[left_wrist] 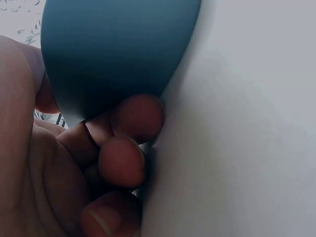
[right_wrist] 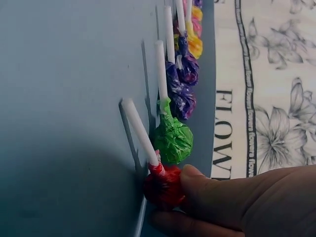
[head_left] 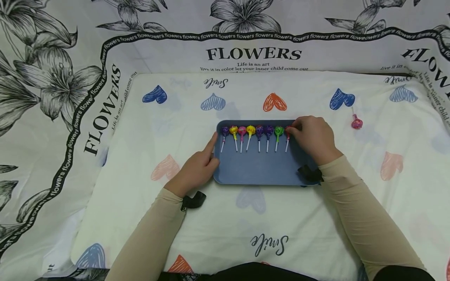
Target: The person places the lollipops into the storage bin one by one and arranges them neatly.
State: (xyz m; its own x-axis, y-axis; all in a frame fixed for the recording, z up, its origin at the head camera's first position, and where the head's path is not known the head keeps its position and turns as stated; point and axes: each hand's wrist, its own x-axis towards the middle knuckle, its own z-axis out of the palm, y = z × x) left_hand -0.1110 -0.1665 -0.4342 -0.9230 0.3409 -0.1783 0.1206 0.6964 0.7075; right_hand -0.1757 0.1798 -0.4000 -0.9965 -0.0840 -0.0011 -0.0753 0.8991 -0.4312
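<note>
A row of wrapped lollipops lies across the upper part of a blue-grey tray (head_left: 256, 168), sticks pointing toward the person. My right hand (head_left: 314, 138) pinches the red lollipop (right_wrist: 165, 186) by its wrapped head at the right end of the row. Beside it lies the green lollipop (right_wrist: 174, 140), then purple ones, with yellow and pink further left. My left hand (head_left: 197, 168) holds the tray's left edge, index finger stretched along the rim. In the left wrist view, its other fingers (left_wrist: 138, 118) curl against the tray's underside (left_wrist: 118, 49).
A pink lollipop (head_left: 356, 123) lies on the cloth to the right of the tray. The pale cloth (head_left: 274, 218) printed with hearts covers the work surface, over a flower-patterned sheet (head_left: 168, 54). Black straps (head_left: 194, 200) sit at both wrists.
</note>
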